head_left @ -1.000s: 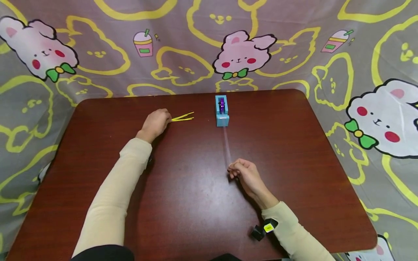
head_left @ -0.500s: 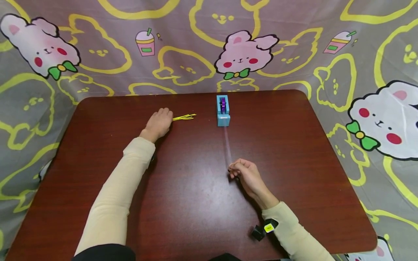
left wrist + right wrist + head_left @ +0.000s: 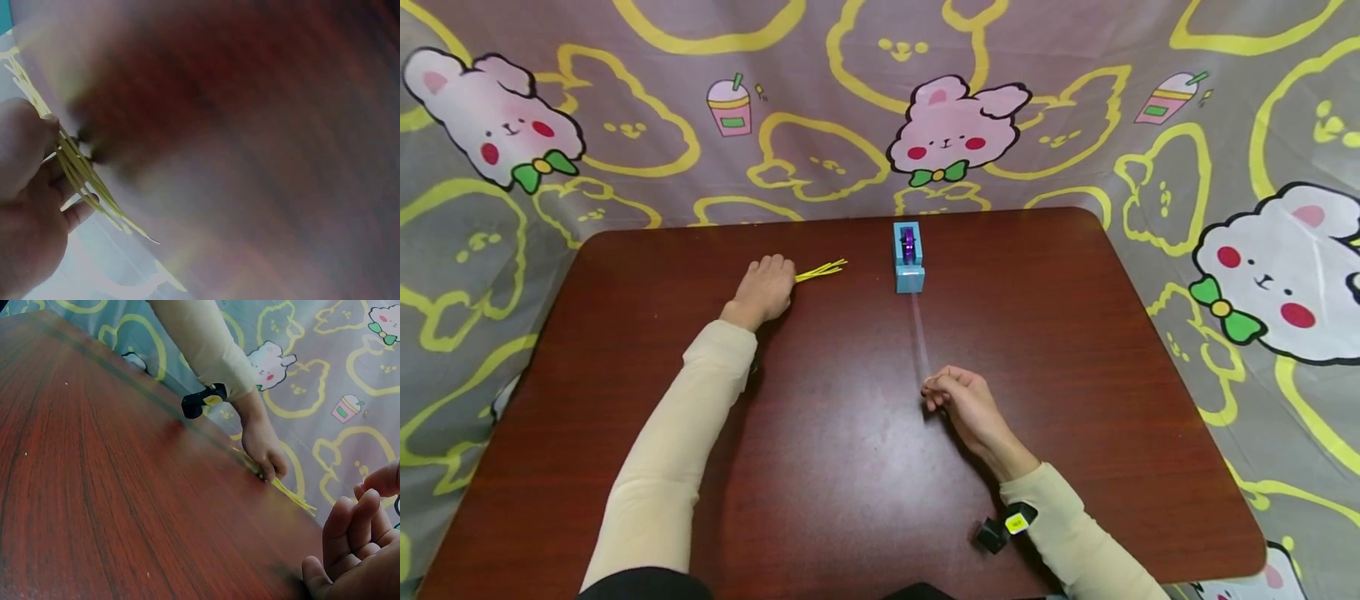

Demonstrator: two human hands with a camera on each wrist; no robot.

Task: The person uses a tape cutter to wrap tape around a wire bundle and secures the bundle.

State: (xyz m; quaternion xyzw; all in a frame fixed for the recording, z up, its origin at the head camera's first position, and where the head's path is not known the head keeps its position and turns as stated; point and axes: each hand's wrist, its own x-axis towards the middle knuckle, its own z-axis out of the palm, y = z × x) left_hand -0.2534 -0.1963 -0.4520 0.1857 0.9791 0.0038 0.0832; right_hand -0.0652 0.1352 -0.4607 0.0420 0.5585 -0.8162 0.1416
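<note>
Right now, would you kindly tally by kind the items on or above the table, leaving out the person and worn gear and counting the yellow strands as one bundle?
Tape dispenser: 1
Pulled-out tape strip: 1
Yellow strand bundle: 1
Total: 3

Here's the desk [image 3: 1097,375], dark reddish-brown, wood-grained and round-cornered, a pale patch of light [image 3: 872,479] gleaming across it! Behind it and down both sides hangs printed cloth [image 3: 820,79], pinkish grey at the back, greyer at the flanks, yellow outlines [image 3: 880,166] looping, white rabbits [image 3: 1292,271] in green bows [image 3: 955,172], pink cups [image 3: 728,122]!
</note>
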